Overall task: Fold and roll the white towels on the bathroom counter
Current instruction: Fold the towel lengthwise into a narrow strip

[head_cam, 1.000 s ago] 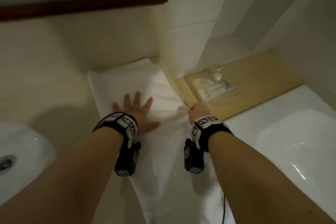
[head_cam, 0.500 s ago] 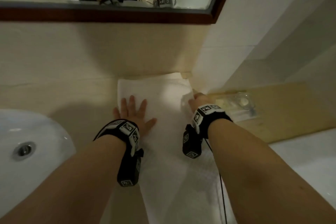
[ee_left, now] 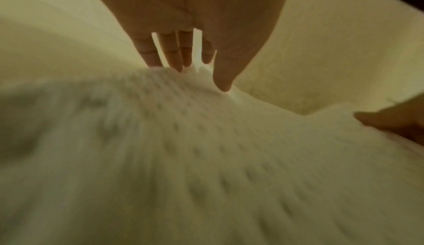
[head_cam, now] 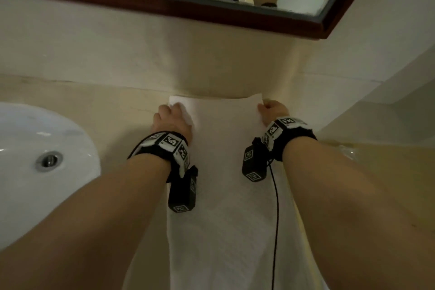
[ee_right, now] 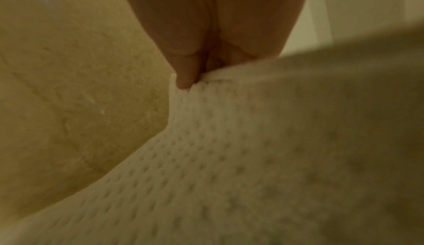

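Left hand (head_cam: pixel 170 120) moved from flat to far corner, both hands' fingers (ee_right: pixel 185 80) pinching towel (head_cam: pixel 226 195) corners

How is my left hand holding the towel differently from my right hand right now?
The left hand grips the white towel's far left corner, its fingers showing beyond the edge and its thumb on top; the right hand takes the far right corner, where only its thumb shows, pressed into the cloth. Both pinch the far edge.

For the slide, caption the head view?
Both hands, left hand and right hand, grip the white towel's far corners.
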The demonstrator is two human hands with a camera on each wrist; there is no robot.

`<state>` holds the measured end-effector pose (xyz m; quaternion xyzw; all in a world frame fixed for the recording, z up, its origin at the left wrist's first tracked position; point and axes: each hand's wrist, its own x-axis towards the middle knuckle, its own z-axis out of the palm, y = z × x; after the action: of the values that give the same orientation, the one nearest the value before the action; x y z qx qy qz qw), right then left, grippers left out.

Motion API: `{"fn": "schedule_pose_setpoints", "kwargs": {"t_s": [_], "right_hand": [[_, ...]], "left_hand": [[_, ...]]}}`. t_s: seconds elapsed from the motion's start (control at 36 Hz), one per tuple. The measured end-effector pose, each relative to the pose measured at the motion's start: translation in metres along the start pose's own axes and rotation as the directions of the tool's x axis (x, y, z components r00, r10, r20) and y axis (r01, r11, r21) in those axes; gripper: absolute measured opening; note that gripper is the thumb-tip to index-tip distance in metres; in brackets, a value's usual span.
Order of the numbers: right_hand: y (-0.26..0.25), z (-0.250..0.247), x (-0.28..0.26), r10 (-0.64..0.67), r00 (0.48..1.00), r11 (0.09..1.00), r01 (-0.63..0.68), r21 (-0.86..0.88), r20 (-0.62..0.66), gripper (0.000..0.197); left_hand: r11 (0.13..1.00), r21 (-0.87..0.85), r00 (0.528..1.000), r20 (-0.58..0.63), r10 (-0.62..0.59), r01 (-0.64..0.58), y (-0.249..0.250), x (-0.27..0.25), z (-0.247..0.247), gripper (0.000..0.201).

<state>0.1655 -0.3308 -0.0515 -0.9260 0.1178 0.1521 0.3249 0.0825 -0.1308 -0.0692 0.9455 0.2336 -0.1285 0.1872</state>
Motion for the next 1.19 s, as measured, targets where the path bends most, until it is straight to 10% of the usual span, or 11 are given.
{"fn": "schedule_pose_setpoints", "kwargs": {"t_s": [0.28,0.56,0.69,0.83,1.19], "right_hand": [[0.022,0.014,0.031,0.078,0.996,0.996,-0.077,0.045,-0.034,0.041],[0.002,0.011,0.031,0.009,0.998,0.962,0.008,-0.272,0.061,0.044],[-0.006,0.001,0.024,-0.119,0.992,0.941,0.127,-0.314,0.042,0.036],[-0.013,0.007,0.003,-0.060,0.878,0.883,0.269,-0.385,0.475,0.028],[-0.027,0.033,0.029,-0.012,0.950,0.787,0.200,-0.583,0.311,0.063]], "left_hand": [[0.986,-0.055,0.986,0.067,-0.152,0.155,-0.019,0.035,-0.024,0.032],[0.949,-0.272,0.984,-0.030,-0.173,0.159,-0.019,0.029,-0.027,0.046],[0.959,0.083,0.955,0.145,0.257,-0.271,-0.014,0.024,-0.022,0.074],[0.900,0.307,0.883,0.444,0.151,-0.309,-0.007,0.014,-0.003,0.088],[0.916,0.344,0.938,0.337,0.085,-0.206,-0.003,0.024,0.009,0.115]]}}
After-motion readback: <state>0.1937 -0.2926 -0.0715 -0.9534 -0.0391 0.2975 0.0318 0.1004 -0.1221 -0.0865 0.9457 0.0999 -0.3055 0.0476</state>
